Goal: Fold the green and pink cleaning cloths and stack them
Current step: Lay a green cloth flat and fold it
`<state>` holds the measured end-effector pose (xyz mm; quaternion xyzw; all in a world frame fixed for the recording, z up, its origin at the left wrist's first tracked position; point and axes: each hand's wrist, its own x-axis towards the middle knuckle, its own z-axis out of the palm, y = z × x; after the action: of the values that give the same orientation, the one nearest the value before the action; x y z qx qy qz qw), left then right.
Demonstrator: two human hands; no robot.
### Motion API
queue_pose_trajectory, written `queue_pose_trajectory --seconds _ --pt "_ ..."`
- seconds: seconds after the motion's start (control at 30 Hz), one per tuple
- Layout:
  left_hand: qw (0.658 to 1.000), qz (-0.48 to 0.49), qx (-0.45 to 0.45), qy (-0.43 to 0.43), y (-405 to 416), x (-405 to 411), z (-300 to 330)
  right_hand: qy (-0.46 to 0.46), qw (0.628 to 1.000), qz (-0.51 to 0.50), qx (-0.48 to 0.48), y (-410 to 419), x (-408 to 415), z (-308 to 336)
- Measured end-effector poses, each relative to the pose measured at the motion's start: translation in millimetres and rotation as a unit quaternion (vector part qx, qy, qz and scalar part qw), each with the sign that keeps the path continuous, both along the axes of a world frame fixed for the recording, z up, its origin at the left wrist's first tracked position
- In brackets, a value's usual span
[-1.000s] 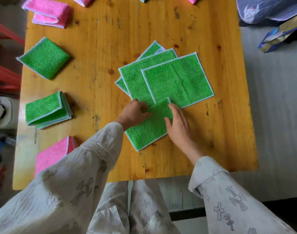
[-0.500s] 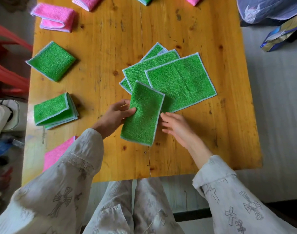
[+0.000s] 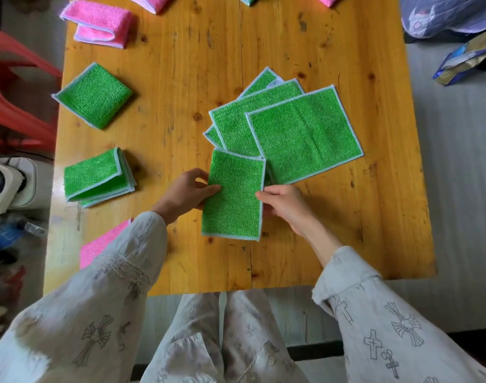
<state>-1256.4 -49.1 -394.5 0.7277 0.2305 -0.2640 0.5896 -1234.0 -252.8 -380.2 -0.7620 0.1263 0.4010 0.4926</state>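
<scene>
Pale sleeves (image 3: 103,294) with cross prints

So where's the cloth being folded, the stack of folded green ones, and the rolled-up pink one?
Held cloth (image 3: 233,197), head view, middle of its green face.
Green stack (image 3: 94,175), head view, top cloth's face.
Pink cloth (image 3: 98,22), head view, middle of its upper fold.

table (image 3: 181,78): glossy varnished wood, knotty | green cloths (image 3: 305,134): nubby terry | pink cloth (image 3: 103,19): fluffy terry
</scene>
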Motion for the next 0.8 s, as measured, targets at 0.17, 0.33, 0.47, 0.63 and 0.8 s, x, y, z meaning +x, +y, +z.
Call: queue_pose_trajectory --seconds 0.17,0.33,0.47,0.63,0.8 --pt "0.999 -0.012 0.046 0.011 -0.5 -5.5 -1.1 -0.013 0.998 0.046 -0.029 5.7 -1.3 0.3" --pt "0.997 -0.020 0.042 0.056 -0.6 -10.1 0.8 0.043 0.998 -0.046 0.007 4.7 -3.3 -1.2" --pt "0.995 -0.010 -0.008 0.096 2.2 -14.1 -2.3 0.042 0.997 -0.067 -0.022 6.1 -6.9 -4.8" --pt "0.992 -0.022 0.117 0.035 -1.8 -16.0 -12.7 0.017 0.998 -0.033 -0.047 13.9 -11.3 -8.8" --pt "0.974 -0.047 0.223 -0.017 -14.4 -21.4 -17.2 0.026 0.997 -0.053 -0.043 15.6 -11.9 -10.5"
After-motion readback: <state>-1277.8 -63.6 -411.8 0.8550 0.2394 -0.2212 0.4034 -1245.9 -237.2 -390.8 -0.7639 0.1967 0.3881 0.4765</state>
